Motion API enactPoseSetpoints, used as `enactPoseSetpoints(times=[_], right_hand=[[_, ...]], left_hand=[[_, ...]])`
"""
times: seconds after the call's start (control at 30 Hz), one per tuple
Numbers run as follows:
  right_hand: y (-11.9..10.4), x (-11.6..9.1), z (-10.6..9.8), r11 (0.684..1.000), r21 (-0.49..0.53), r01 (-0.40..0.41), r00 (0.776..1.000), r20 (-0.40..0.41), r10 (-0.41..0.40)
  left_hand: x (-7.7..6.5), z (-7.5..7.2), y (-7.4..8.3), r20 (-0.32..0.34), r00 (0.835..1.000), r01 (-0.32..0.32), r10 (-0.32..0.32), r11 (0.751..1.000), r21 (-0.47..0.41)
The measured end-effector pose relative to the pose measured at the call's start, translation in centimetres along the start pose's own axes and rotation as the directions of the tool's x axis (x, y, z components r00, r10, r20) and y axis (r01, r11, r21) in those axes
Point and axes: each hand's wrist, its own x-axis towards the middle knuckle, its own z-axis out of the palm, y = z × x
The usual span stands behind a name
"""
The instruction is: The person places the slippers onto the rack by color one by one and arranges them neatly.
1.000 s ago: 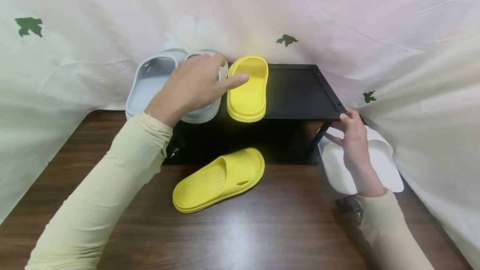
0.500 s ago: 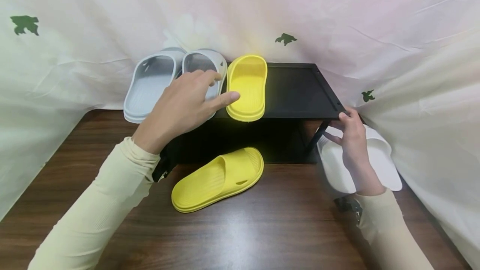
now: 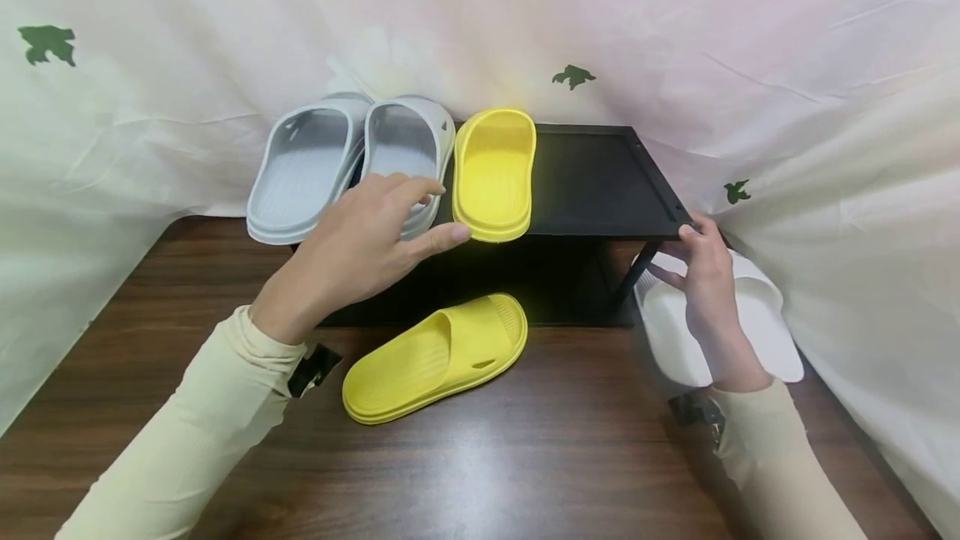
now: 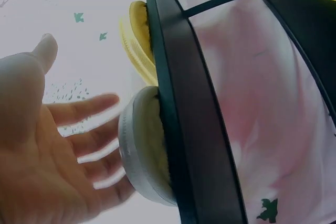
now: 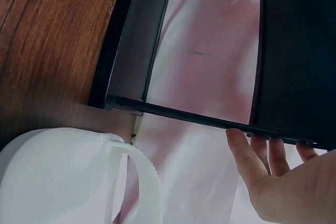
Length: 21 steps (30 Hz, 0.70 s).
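In the head view, my left hand (image 3: pixel 352 240) hovers in front of the right grey slipper (image 3: pixel 401 140), thumb and fingers spread loosely, holding nothing. The left wrist view has those fingers alongside the slipper's sole end (image 4: pixel 136 145). My right hand (image 3: pixel 708 286) grips the front right corner of a black two-tier shoe rack (image 3: pixel 592 182), thumb at the top edge and fingers beneath. Another grey slipper (image 3: pixel 300 165) sits at the rack's left end. A yellow slipper (image 3: pixel 495 177) stands on the top shelf, heel forward, right of the grey pair.
A second yellow slipper (image 3: pixel 435 361) lies slantwise before the rack, its toe overlapping the lower shelf's edge in view. White footwear (image 3: pixel 757 332) is on the brown wooden table (image 3: pixel 540 465), right of the rack, partly behind my right hand. Pale cloth (image 3: pixel 675 40) hangs behind and at the sides.
My left hand has drawn back toward me and down from over the right grey slipper, uncovering more of it and the yellow one. The right hand stays at the rack's corner.
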Motion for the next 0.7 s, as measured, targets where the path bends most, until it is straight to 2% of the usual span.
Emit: enactPoseSetpoints(times=[0.17,0.4,0.7], right_hand=[[-0.1,-0.1,0.0,1.000,-0.007,0.011,1.000,0.011,-0.011],[0.0,0.0,-0.1,1.000,-0.014,0.014,1.000,0.014,-0.014],[0.0,0.0,0.0,0.999,-0.028,0.022,1.000,0.012,-0.022]], left_hand=[[-0.7,0.5,-0.4,-0.018,0.997,-0.080,0.079,0.997,-0.022],[-1.5,1.4,-0.7,-0.083,0.976,-0.207,0.202,0.977,-0.050],[-2.7,2.4,-0.7,-0.177,0.931,-0.329,0.320,0.944,-0.019]])
